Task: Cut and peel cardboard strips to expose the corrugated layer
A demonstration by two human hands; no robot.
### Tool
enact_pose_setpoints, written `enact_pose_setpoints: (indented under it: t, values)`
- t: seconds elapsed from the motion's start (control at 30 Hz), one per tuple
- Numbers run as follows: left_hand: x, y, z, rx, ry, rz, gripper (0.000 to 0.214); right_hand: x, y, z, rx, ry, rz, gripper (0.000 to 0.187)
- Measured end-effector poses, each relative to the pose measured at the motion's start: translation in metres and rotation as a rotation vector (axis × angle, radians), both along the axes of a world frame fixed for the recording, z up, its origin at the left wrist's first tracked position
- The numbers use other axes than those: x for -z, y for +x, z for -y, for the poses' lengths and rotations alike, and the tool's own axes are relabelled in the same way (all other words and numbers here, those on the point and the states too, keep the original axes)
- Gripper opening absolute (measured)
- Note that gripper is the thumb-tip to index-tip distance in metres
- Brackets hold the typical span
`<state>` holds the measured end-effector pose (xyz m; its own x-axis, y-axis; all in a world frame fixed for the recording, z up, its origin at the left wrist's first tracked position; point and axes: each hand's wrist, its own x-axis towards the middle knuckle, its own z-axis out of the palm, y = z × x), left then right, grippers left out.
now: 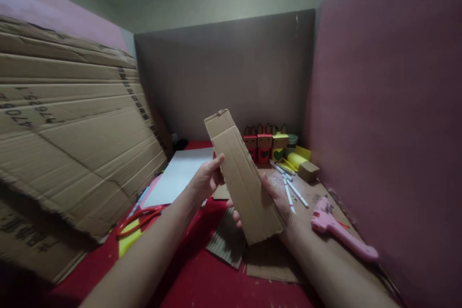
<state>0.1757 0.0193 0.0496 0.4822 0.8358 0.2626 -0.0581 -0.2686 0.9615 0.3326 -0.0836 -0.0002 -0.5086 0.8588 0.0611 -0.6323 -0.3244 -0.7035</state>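
A long piece of brown cardboard [245, 178] is held up in front of me, tilted with its top end to the left. It has a crease near the top and rough cut edges. My left hand [211, 173] grips its left edge, thumb on the front face. Along the lower right edge, my right hand [276, 195] is wrapped around it, with fingertips showing at the left side. Beneath the held piece, a corrugated cardboard scrap [228, 240] and a flat cardboard piece [270, 264] lie on the red table surface [180, 269].
A pink glue gun [342, 238] lies at right near several markers [298, 192]. Small cardboard figures [264, 142] stand at the back beside a yellow paper roll [298, 160]. At left are white paper [180, 175], red-handled scissors [139, 216] and a large cardboard sheet [72, 130].
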Motion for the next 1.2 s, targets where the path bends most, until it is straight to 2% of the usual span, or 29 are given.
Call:
enact_pose_setpoints:
  t: [0.1,0.2,0.27,0.4,0.47,0.67,0.83,0.93,1.1,1.2]
  values:
    - [-0.002,0.010,0.000,0.056,-0.206,0.118,0.043,-0.004,-0.004,0.003,-0.100,-0.042,0.009,0.078]
    - [0.006,0.007,-0.001,0.059,-0.330,0.192,0.039,-0.008,-0.012,0.006,-0.170,-0.072,-0.019,0.080]
    - [0.011,0.002,-0.003,0.041,-0.388,0.238,0.037,-0.010,-0.018,0.008,-0.160,-0.099,-0.008,0.078]
    - [0.016,-0.005,-0.007,0.004,-0.462,0.325,0.032,-0.008,-0.028,0.010,-0.028,-0.100,0.092,0.058]
    - [0.017,-0.004,-0.009,0.002,-0.481,0.354,0.031,-0.005,-0.031,0.011,0.000,-0.093,0.127,0.056]
    - [0.018,-0.001,-0.007,0.033,-0.509,0.382,0.030,-0.002,-0.032,0.014,-0.051,-0.094,0.171,0.050]
    - [0.014,-0.009,-0.006,0.066,-0.537,0.386,0.029,-0.001,-0.030,0.017,0.030,-0.078,0.173,0.050]
    - [0.011,-0.016,-0.011,0.077,-0.535,0.379,0.028,0.000,-0.033,0.020,0.071,-0.103,0.277,0.045]
    - [0.012,-0.017,-0.019,0.000,-0.453,0.404,0.029,-0.004,-0.043,0.023,0.160,-0.214,0.359,0.051]
    - [0.014,-0.016,-0.021,-0.052,-0.416,0.413,0.027,-0.002,-0.041,0.020,0.186,-0.250,0.391,0.043]
